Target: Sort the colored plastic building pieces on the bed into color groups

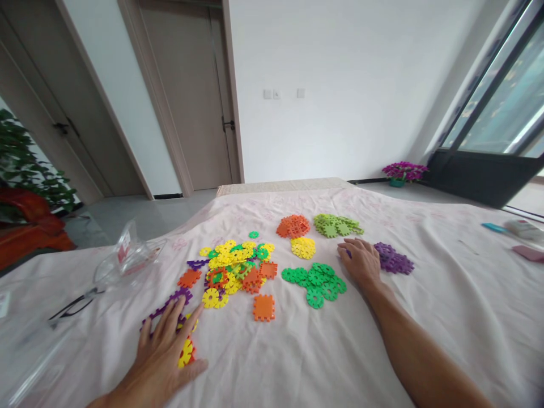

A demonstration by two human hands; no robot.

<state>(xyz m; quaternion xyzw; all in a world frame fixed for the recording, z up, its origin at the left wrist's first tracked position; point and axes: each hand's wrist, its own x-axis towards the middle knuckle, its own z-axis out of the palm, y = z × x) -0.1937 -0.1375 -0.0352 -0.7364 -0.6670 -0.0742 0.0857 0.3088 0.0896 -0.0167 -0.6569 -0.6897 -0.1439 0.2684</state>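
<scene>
My left hand (pixel 164 345) lies with fingers spread over purple interlocking plastic pieces (pixel 182 296) at the lower left. A yellow flower-shaped piece (pixel 186 352) peeks out between its thumb and index finger. My right hand (pixel 361 262) has its fingers bent down, with a purple piece (pixel 349 254) showing at the fingertips; its grip is partly hidden. Right beside it is a purple pile (pixel 393 258). Between the hands spreads a mixed heap (pixel 233 263) of yellow, orange, green and purple pieces. A single orange square piece (pixel 264 307) lies in front of the heap.
Sorted groups of orange (pixel 293 226), light green (pixel 337 225), yellow (pixel 303 247) and green pieces (pixel 317 282) lie on the pale cloth (pixel 272 362). At left are eyeglasses (pixel 76 306) and a clear plastic container (pixel 127 258). A blue-handled item (pixel 494 228) lies far right.
</scene>
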